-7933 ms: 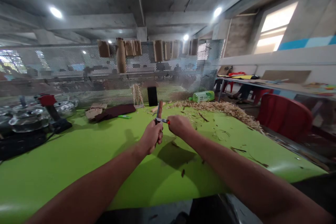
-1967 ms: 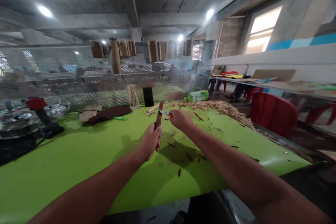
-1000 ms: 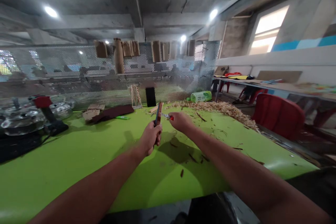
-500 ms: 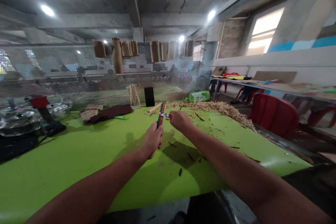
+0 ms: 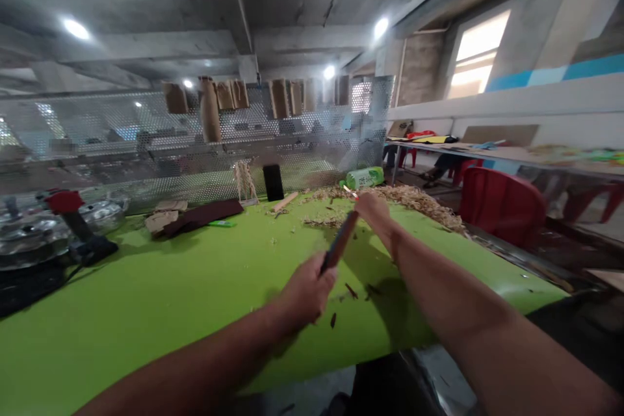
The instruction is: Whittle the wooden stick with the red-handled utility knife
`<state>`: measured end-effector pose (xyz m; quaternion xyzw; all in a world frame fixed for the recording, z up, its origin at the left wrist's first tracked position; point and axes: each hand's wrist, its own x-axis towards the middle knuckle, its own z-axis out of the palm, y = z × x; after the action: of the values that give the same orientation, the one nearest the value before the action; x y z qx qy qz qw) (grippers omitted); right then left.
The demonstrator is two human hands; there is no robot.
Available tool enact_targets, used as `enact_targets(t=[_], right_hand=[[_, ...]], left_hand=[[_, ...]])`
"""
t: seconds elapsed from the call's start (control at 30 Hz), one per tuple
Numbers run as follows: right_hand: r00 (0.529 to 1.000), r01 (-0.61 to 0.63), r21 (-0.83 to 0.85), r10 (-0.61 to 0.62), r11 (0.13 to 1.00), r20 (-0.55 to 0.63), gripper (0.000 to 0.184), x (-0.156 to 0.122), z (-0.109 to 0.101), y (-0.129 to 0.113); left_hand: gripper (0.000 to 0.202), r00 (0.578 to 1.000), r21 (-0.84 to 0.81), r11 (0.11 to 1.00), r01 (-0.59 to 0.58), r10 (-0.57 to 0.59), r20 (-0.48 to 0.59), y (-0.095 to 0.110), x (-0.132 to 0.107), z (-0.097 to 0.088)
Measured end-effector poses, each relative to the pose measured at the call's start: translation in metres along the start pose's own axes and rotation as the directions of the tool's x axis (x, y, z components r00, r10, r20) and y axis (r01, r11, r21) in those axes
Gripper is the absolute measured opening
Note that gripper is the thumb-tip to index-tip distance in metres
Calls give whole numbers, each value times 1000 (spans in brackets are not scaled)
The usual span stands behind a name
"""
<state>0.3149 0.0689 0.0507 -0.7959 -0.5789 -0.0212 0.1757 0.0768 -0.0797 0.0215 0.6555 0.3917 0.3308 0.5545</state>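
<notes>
My left hand (image 5: pixel 309 289) is closed around the near end of a dark reddish-brown wooden strip (image 5: pixel 342 238), which slants up and to the right above the green table (image 5: pixel 185 292). At the strip's far end is my right hand (image 5: pixel 374 209), its fingers wrapped round a small knife (image 5: pixel 348 192) whose pale blade points left and away. Most of the knife's handle is hidden in that hand. Whether the blade touches the strip cannot be made out. Dark slivers (image 5: pixel 351 290) lie on the tabletop beneath.
Pale curled shavings (image 5: pixel 424 209) heap along the right edge, near a green bottle (image 5: pixel 364 177) on its side. A black phone-like slab (image 5: pixel 273 182) leans at the perforated screen (image 5: pixel 312 166). A brown sheet (image 5: pixel 205 216) and a red-topped tool (image 5: pixel 68 203) are at left.
Both hands have moved right, the left one also nearer to me. The strip now leans more to the right, and the knife has gone from across its upper part to its far end.
</notes>
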Motion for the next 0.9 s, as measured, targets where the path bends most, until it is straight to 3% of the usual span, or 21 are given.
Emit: enact_targets(t=[0.1, 0.23, 0.33, 0.43, 0.6, 0.9], right_hand=[[1000, 2, 74, -2, 997, -8, 32, 4, 2, 5], [990, 138, 160, -132, 977, -50, 30, -14, 12, -26], [975, 221, 189, -211, 957, -68, 33, -29, 15, -44], [956, 289, 221, -267, 931, -126, 38, -40, 13, -49], [923, 374, 129, -354, 918, -155, 36, -55, 8, -59], [928, 364, -32, -366, 931, -73, 33, -63, 1, -65]], left_hand=[[27, 991, -56, 998, -27, 19, -132, -1, 9, -13], [20, 975, -28, 994, -108, 100, -196, -4, 21, -31], [23, 962, -19, 985, -172, 163, -218, -4, 23, -32], [21, 952, 11, 987, -158, 156, -263, -3, 23, -31], [20, 945, 58, 991, -123, 135, -299, -9, 28, -33], [19, 956, 31, 996, -86, 91, -278, -7, 26, -29]])
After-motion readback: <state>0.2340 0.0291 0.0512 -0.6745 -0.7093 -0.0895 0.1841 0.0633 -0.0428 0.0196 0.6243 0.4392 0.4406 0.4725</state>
